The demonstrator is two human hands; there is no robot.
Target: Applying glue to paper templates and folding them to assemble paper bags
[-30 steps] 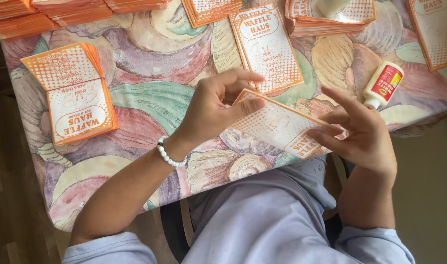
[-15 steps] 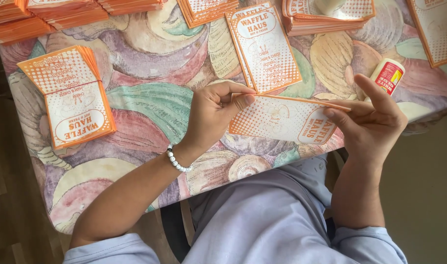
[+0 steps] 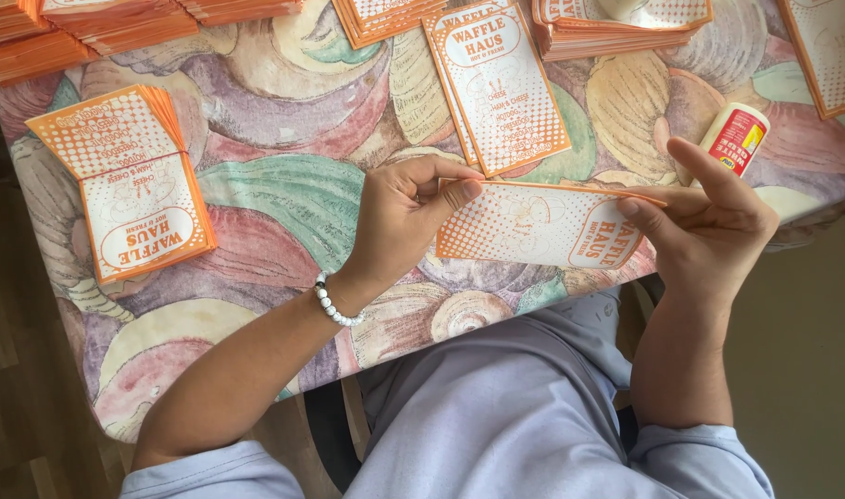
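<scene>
Left hand [image 3: 399,217] and right hand [image 3: 709,226] pinch opposite ends of an orange-and-white paper bag [image 3: 533,225].

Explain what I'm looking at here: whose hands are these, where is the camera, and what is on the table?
The camera sits on a person's head and looks down at their own bare hands. The left hand and right hand hold one flat orange-and-white paper bag by its two ends, above the table's edge. On the patterned tablecloth lie more such bags: a stack on the left, one flat bag ahead, further stacks along the far edge. A glue stick lies beside the right hand.
</scene>
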